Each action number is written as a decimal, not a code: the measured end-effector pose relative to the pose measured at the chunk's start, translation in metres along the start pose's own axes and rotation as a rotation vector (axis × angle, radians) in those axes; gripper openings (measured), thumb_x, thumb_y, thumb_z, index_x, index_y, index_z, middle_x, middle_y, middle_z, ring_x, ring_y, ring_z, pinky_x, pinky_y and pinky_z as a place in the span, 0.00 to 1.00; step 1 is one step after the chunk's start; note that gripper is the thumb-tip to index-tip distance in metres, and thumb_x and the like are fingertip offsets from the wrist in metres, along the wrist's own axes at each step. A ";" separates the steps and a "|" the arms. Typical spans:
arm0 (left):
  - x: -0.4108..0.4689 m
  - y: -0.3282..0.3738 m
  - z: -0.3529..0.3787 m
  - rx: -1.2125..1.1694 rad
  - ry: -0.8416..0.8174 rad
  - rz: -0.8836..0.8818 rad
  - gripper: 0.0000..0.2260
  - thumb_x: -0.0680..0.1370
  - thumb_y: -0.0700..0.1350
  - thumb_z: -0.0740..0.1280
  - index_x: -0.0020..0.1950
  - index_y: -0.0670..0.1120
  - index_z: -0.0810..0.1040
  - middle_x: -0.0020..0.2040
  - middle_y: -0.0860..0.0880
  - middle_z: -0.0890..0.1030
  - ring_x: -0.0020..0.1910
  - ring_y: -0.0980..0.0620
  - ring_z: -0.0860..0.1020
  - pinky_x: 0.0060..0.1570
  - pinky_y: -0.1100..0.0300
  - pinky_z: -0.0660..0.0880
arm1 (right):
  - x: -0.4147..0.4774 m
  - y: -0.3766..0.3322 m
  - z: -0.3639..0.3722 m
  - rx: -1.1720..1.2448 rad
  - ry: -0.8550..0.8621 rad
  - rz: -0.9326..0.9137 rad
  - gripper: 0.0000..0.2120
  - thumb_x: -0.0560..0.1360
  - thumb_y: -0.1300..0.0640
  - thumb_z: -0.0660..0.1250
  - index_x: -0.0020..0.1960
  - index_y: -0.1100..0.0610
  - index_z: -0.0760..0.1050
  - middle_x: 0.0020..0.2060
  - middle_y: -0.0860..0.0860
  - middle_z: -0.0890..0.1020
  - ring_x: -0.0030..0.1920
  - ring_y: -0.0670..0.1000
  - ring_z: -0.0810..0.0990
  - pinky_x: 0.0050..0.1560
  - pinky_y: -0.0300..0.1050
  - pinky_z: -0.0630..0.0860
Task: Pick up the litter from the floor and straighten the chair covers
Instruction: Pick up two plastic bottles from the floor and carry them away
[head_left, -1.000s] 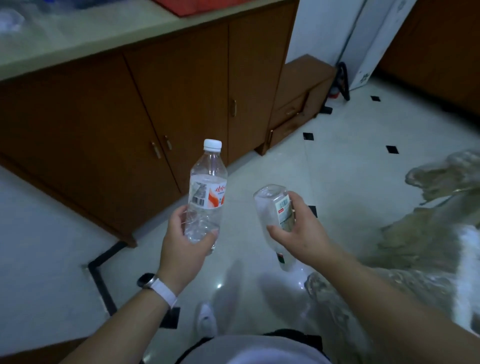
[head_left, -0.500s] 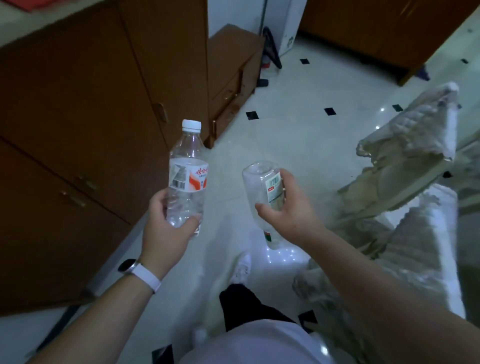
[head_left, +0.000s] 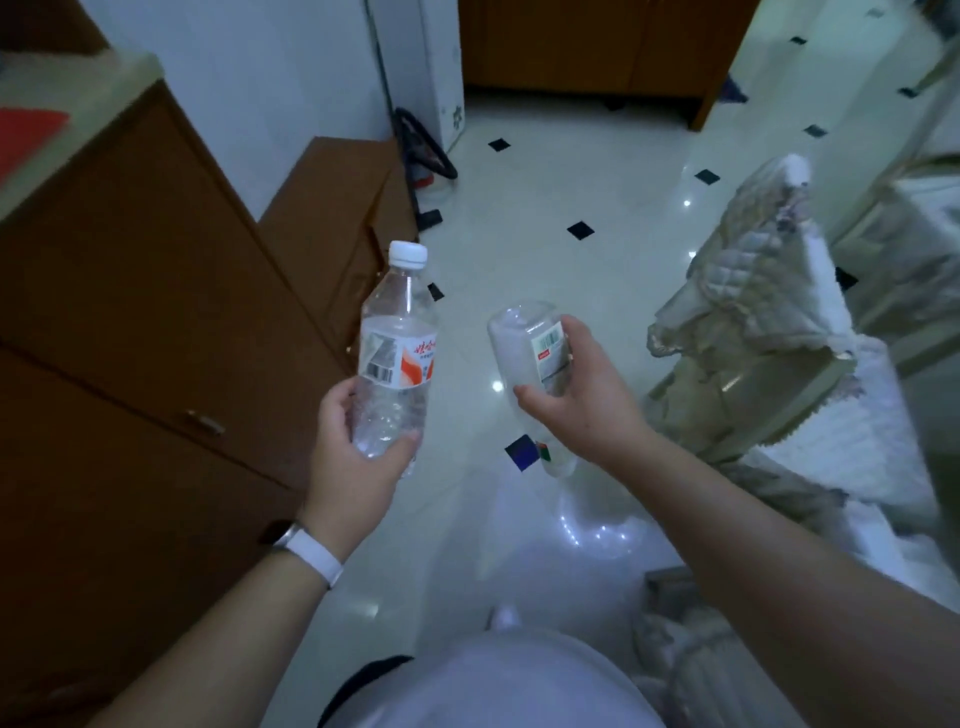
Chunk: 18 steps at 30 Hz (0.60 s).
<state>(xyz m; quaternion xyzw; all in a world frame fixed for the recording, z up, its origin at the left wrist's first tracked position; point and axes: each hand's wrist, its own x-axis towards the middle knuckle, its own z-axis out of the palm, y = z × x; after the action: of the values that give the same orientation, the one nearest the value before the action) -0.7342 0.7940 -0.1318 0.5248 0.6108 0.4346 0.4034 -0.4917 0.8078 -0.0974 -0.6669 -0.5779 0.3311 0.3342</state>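
My left hand (head_left: 358, 457) grips the lower part of a clear plastic water bottle (head_left: 397, 343), which stands upright with a white cap and a red-and-white label. A second clear bottle (head_left: 522, 348) is held in my right hand (head_left: 582, 400), upside down, its base pointing up and its neck hidden below the hand. To the right stands a chair with a rumpled, quilted beige chair cover (head_left: 758, 291) that hangs crooked over its back.
Brown wooden cabinets (head_left: 140, 322) line the left side, with a lower drawer unit (head_left: 337, 208) beyond. The glossy white tiled floor (head_left: 571, 171) with small black squares runs ahead. A black-framed object (head_left: 426, 156) leans near a white appliance (head_left: 441, 67). More white fabric lies at the lower right.
The view has swung right and forward along the cabinets; the chair and far doorway have come more into sight. Both hands hold their bottles as before.
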 end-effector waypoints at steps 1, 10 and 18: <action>0.015 0.006 0.009 -0.002 -0.019 0.018 0.31 0.65 0.44 0.77 0.64 0.55 0.68 0.58 0.59 0.77 0.54 0.62 0.79 0.53 0.62 0.76 | 0.010 -0.001 -0.006 -0.001 0.017 0.008 0.20 0.66 0.46 0.70 0.54 0.43 0.66 0.46 0.44 0.79 0.45 0.46 0.80 0.46 0.56 0.80; 0.154 0.014 0.062 -0.017 -0.174 0.051 0.32 0.67 0.39 0.79 0.66 0.50 0.68 0.59 0.53 0.78 0.52 0.62 0.80 0.45 0.70 0.75 | 0.104 0.004 -0.025 -0.024 0.134 0.088 0.21 0.69 0.50 0.72 0.56 0.40 0.65 0.49 0.43 0.78 0.47 0.43 0.78 0.45 0.46 0.77; 0.315 0.014 0.086 -0.061 -0.327 0.088 0.31 0.67 0.37 0.79 0.63 0.55 0.68 0.54 0.63 0.78 0.50 0.67 0.79 0.45 0.71 0.76 | 0.237 -0.012 -0.003 -0.081 0.241 0.204 0.26 0.69 0.48 0.73 0.61 0.40 0.64 0.52 0.43 0.77 0.50 0.44 0.78 0.45 0.41 0.75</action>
<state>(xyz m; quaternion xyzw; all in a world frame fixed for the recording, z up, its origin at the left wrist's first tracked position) -0.6871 1.1168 -0.1553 0.6021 0.4999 0.3791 0.4938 -0.4684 1.0443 -0.0989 -0.7699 -0.4758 0.2573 0.3388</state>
